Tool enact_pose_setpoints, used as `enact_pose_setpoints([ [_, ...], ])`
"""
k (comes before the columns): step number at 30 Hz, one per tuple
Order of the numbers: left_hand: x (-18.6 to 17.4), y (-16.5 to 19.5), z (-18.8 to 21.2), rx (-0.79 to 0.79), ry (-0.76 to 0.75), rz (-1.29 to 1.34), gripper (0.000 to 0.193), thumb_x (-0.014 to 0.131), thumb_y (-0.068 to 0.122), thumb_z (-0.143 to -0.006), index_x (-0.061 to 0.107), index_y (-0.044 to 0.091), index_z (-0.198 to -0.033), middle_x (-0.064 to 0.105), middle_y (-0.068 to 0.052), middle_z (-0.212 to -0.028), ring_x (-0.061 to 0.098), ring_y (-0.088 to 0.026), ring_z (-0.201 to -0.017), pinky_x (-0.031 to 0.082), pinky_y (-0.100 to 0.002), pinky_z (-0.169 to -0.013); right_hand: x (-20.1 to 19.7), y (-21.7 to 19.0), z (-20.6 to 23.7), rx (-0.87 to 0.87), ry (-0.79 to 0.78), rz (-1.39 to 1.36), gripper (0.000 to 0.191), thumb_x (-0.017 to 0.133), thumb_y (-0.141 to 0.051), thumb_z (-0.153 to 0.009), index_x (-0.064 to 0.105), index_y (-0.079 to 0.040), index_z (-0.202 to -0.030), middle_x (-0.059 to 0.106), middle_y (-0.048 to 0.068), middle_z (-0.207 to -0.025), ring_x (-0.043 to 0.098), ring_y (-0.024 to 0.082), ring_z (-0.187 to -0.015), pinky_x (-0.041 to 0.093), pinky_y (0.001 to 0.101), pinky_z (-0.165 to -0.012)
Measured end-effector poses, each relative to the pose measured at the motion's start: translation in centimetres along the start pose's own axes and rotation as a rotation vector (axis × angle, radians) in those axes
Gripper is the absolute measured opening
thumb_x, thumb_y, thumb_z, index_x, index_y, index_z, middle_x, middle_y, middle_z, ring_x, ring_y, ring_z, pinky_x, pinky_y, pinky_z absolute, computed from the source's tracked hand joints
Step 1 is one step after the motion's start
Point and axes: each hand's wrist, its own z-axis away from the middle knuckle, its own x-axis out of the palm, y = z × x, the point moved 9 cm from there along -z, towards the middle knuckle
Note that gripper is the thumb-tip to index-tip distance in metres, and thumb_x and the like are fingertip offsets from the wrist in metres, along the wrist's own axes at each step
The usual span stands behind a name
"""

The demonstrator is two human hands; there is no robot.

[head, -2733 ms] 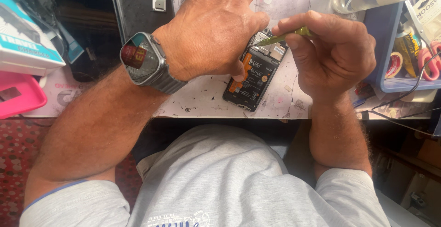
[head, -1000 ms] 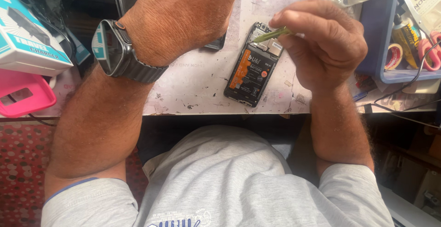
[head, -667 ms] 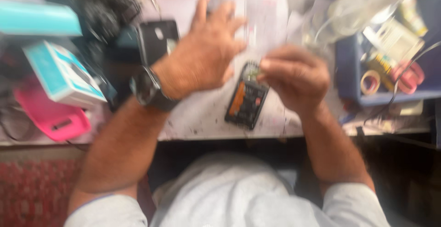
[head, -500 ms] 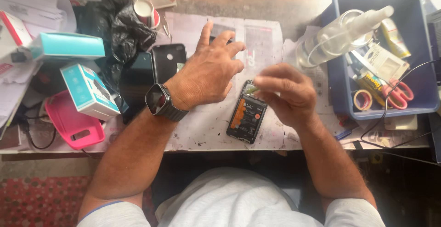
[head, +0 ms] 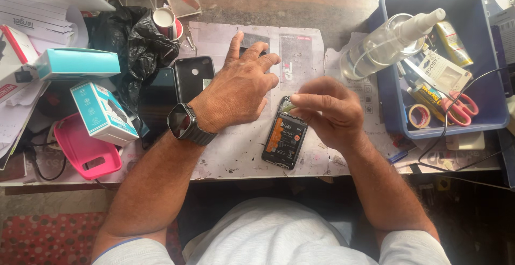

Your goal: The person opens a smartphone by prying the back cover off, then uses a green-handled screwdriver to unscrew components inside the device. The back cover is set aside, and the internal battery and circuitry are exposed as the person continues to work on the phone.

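An opened phone [head: 284, 139] with its back off and its battery showing lies on the white work mat [head: 236, 152]. My right hand [head: 331, 113] is pinched on a small green tool at the phone's top edge. To the left of the phone, my left hand [head: 240, 89] rests flat on the mat with its fingers spread, reaching toward a small dark part [head: 252, 41] under the fingertips. A dark watch [head: 184, 124] is on my left wrist.
A blue bin [head: 390, 98] on the right holds a spray bottle [head: 387, 43], scissors [head: 460, 109], tape and tubes. A black phone back cover [head: 193, 77], a black bag [head: 129, 45], teal boxes [head: 102, 112] and a pink case [head: 86, 151] crowd the left.
The view has pulled back and up, showing the whole bench. My left hand has gone from over the phone to the mat further back. My right hand stays pinched at the phone's top.
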Motion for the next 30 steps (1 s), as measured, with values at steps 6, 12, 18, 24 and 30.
enact_pose_setpoints([
  [6,0.3,0.0,-0.1,0.003,0.004,-0.018,0.024,0.081,0.013,-0.072,0.078,0.005,-0.095,0.057,-0.019,-0.139,0.038,-0.039,-0.140,0.008,-0.071,-0.117,-0.1,0.2,0.2,0.008,0.008,-0.017,0.029,0.077,0.000,-0.095,0.070,-0.011,-0.121,0.069,0.007,-0.105,0.069,0.013,-0.092,0.059,0.0225,-0.070],
  [12,0.5,0.2,-0.1,0.031,0.036,-0.024,0.026,0.080,0.013,-0.075,0.078,0.004,-0.099,0.058,-0.020,-0.139,0.040,-0.039,-0.139,0.011,-0.072,-0.117,-0.2,0.4,0.3,0.002,0.008,0.030,0.028,0.078,-0.001,-0.094,0.071,-0.010,-0.120,0.068,0.007,-0.106,0.068,0.013,-0.093,0.058,0.0221,-0.070],
  [18,0.5,0.2,-0.1,0.027,0.020,-0.011,0.025,0.078,0.012,-0.075,0.078,0.003,-0.098,0.059,-0.020,-0.138,0.041,-0.039,-0.138,0.013,-0.071,-0.116,0.1,0.5,0.0,0.009,-0.014,-0.001,0.029,0.074,0.002,-0.098,0.069,-0.009,-0.123,0.070,0.009,-0.108,0.071,0.014,-0.091,0.060,0.0225,-0.069],
  [24,1.4,0.1,-0.3,0.058,0.048,-0.102,0.016,0.075,0.007,-0.079,0.078,0.004,-0.094,0.060,-0.021,-0.138,0.043,-0.039,-0.138,0.013,-0.070,-0.116,0.0,0.7,0.3,-0.035,-0.024,-0.006,0.030,0.074,0.005,-0.099,0.068,-0.008,-0.127,0.071,0.012,-0.109,0.072,0.015,-0.089,0.060,0.0239,-0.069],
  [30,2.2,0.1,1.5,0.122,0.184,-0.057,0.010,0.074,0.005,-0.087,0.078,0.002,-0.096,0.064,-0.019,-0.136,0.050,-0.036,-0.136,0.029,-0.060,-0.116,0.3,1.2,1.6,-0.043,-0.048,0.016,0.031,0.076,0.006,-0.102,0.067,-0.006,-0.129,0.070,0.013,-0.112,0.072,0.017,-0.092,0.061,0.0261,-0.075],
])
